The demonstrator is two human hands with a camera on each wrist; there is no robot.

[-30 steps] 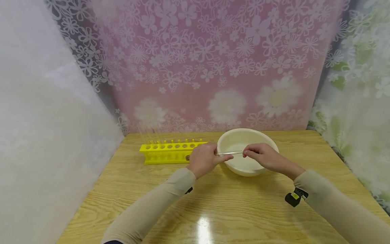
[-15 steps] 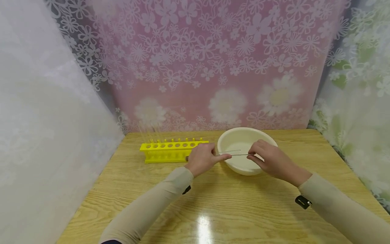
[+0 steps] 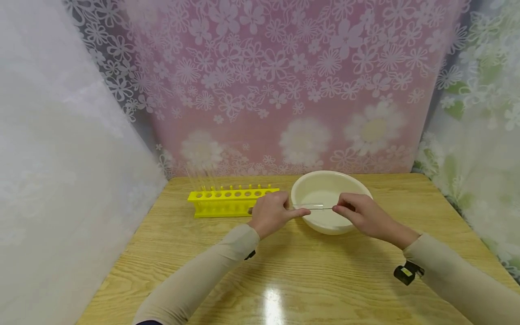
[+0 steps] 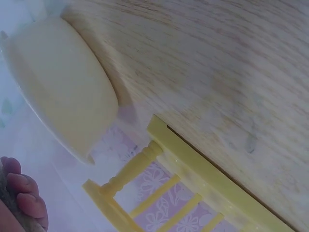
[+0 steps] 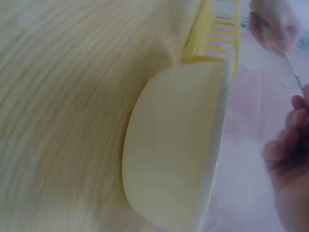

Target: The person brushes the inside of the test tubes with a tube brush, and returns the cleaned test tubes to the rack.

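Observation:
My left hand (image 3: 270, 213) grips a clear glass test tube (image 3: 313, 204) and a test tube brush (image 3: 322, 208) together, both lying roughly level. Its brownish bristly head sticks out at the left of that hand, and greyish fuzz shows beside the curled fingers in the left wrist view. The thin wire handle runs right, where my right hand (image 3: 359, 214) pinches its end between thumb and fingers. Both hands are raised near a cream basin (image 3: 327, 229), with the tube and wire crossing over its opening. The palm hides the middle of the tube and brush.
A yellow test tube rack (image 3: 227, 197) stands left of the basin, behind my left hand. Several glass tubes (image 3: 203, 178) stand upright in its left end holes. The wooden table (image 3: 308, 280) ends at a flowered curtain (image 3: 260, 113) at the back.
My right hand has shifted right, away from the tube's end, and now pinches the wire further out. The thin wire shows apart from the tube. My left hand stays nearly in place.

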